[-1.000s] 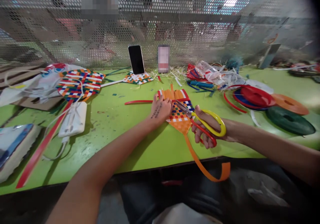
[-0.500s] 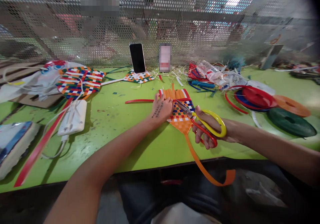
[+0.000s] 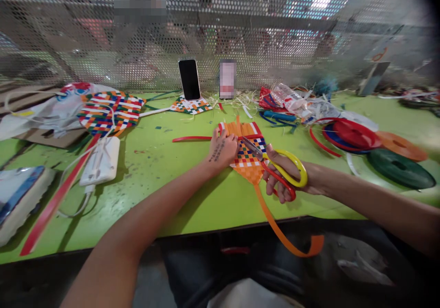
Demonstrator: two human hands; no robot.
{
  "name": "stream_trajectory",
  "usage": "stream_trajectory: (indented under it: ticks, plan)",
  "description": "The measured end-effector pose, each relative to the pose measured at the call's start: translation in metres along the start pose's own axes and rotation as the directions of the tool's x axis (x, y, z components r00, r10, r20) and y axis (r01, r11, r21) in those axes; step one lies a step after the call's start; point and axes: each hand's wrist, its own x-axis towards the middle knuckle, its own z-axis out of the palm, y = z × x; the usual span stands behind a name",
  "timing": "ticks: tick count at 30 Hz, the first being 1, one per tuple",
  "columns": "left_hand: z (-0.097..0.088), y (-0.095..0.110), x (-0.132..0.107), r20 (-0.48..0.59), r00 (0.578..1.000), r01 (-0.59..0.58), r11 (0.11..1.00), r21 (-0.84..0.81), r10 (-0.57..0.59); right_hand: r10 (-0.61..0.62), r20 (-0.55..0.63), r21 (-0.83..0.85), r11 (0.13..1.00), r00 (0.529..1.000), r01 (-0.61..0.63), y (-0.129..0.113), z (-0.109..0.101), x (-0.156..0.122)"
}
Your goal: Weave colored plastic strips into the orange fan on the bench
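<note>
A small woven piece point(image 3: 252, 174) of orange, white, blue, green and red strips lies at the table's middle. My left hand point(image 3: 222, 150) is closed over its left side, fingers bent onto the upper part. From under that hand a red strip point(image 3: 192, 139) sticks out to the left. In my right hand point(image 3: 280, 191) are scissors with one yellow and one red handle point(image 3: 302, 173). Their metal blades point(image 3: 252, 147) lie over the weave, tips close to my left fingertips and the red strip. A long orange strip point(image 3: 275, 225) trails from the weave's lower point past the table edge.
Strip rolls, among them a green one point(image 3: 400, 168), lie right. A plastic bottle point(image 3: 283, 95) and scraps lie behind. Two phones stand at the back, one with a black screen point(image 3: 189, 79). Left are a woven fan point(image 3: 110, 111), a white power bank point(image 3: 101, 161) and its cable.
My right hand and the scissors have shifted very slightly left, with the handles a little nearer the weave. My left hand and the woven piece look unmoved.
</note>
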Motion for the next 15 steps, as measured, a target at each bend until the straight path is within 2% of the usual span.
stream_trajectory:
  ticks: [9,15]
  plan:
    - [0.003,-0.002,0.001,-0.009,1.0,-0.01,1.0,-0.023,0.01,-0.004,-0.042,-0.023,1.0,0.999,0.003,0.001,0.005,0.011]
    - [0.0,-0.002,0.0,0.012,1.0,-0.001,1.0,-0.027,0.001,-0.055,-0.05,-0.013,0.998,0.997,0.055,0.007,0.016,0.016]
